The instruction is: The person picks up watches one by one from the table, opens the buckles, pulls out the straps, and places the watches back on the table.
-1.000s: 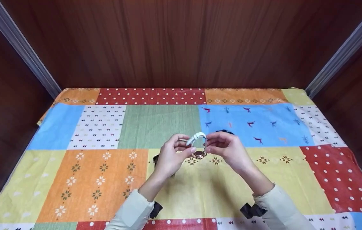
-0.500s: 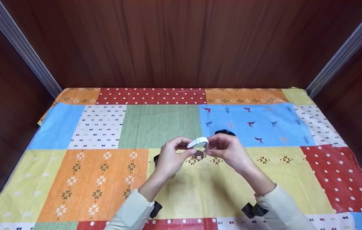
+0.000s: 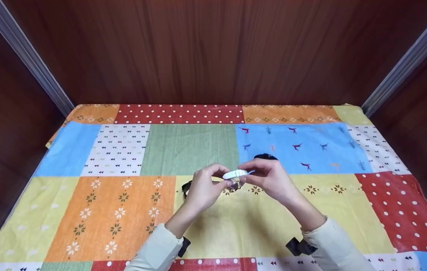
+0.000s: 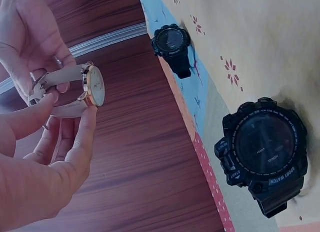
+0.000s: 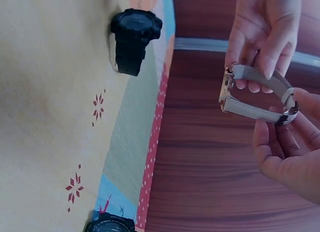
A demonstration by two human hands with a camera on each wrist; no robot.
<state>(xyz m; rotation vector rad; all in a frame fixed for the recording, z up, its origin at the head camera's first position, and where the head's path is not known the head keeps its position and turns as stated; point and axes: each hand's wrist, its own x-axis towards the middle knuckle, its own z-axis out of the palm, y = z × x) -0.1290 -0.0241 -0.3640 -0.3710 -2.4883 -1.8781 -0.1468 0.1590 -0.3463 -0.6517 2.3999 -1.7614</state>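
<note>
Both hands hold a wristwatch above the table, its pale strap (image 3: 235, 174) bent into a loop. Its round rose-gold case (image 4: 95, 86) has a light dial. My left hand (image 3: 204, 190) pinches the watch from the left, with the thumb on the strap and fingers close under the case. From the other side, my right hand (image 3: 272, 177) grips the strap by the buckle (image 5: 289, 116), thumb and fingertips on either side. Part of the case is hidden behind the strap and fingers in the head view.
A black sport watch (image 4: 262, 147) lies on the patchwork tablecloth (image 3: 123, 218) behind my left hand. Another black watch (image 3: 266, 156) lies beyond my right hand. Dark wood-grain panels (image 3: 213, 52) enclose the table at the back and sides.
The watch has tilted between my fingers: its strap loop stood tall and round, and now shows flat and low, broad side toward me. Both hands keep their hold, with slight finger shifts.
</note>
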